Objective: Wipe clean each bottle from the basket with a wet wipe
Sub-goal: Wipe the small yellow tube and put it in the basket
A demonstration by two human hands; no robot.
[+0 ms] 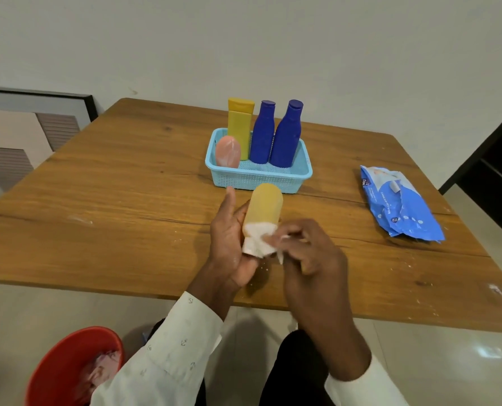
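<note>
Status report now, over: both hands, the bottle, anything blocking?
Left hand holds tan bottle above table. Right hand pinches wet wipe around bottle's lower end. Four bottles stand in blue basket. Nothing blocking.

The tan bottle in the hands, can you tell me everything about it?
The tan bottle is smooth, matte and plastic-looking, with a rounded far end. It is held above the table, tilted away toward the basket. The left hand grips it from the side. A white wipe wraps its near end, pinched by the right hand. Its cap is hidden.
</note>
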